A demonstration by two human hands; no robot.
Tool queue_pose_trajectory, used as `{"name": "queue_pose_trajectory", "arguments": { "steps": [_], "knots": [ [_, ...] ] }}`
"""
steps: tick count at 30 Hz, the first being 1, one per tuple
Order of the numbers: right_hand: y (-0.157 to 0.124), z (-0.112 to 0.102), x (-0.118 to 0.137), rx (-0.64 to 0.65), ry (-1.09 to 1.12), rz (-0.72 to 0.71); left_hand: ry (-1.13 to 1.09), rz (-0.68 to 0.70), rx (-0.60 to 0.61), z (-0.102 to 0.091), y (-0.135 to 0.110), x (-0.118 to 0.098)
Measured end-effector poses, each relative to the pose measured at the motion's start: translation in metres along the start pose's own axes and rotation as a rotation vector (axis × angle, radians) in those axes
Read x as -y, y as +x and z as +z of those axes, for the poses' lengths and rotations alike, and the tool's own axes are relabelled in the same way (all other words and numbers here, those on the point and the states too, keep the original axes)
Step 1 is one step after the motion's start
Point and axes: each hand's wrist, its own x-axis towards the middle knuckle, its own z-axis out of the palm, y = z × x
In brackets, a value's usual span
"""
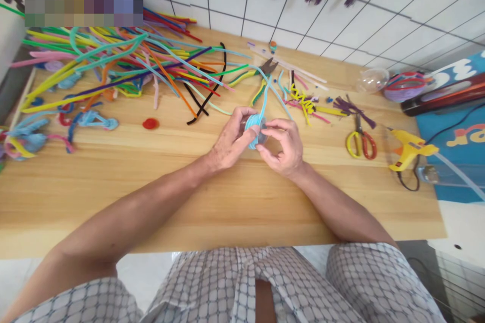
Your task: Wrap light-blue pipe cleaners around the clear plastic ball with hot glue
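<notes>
Holding blue coil [250, 122], axis sideways, tail [264, 98] forward

Scissors [359, 131] near yellow glue gun [411, 146]

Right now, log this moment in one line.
left hand: holding blue coil | right hand: at coil's edge | scissors: on table, beside glue gun

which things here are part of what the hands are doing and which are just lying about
In use:
light blue coil, pinched by the left hand
clear piece, touched by the right hand

Apparently lying about:
pliers
scissors
yellow glue gun
red disc
coloured strands
</notes>
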Motion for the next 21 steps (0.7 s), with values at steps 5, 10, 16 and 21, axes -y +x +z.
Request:
{"name": "queue_pose_trajectory", "arguments": {
  "steps": [5, 10, 16, 21],
  "knots": [
    [-0.0053, 0.0007, -0.0029, 0.024, 0.009, 0.038, 0.009, 0.017, 0.016, 0.0, -0.0002, 0.0002],
    [-0.0049, 0.0004, -0.0024, 0.024, -0.041, 0.03, 0.012, 0.031, 0.005, 0.0005, -0.0002, 0.0008],
    [0.0018, -0.0003, 0.0019, -0.011, -0.016, 0.032, 0.025, 0.016, -0.006, 0.0005, -0.0008, 0.0017],
    [-0.0011, -0.0008, -0.0025, -0.014, 0.051, 0.15, 0.051, -0.008, 0.002, 0.0003, -0.0026, -0.0008]
  ]
}}
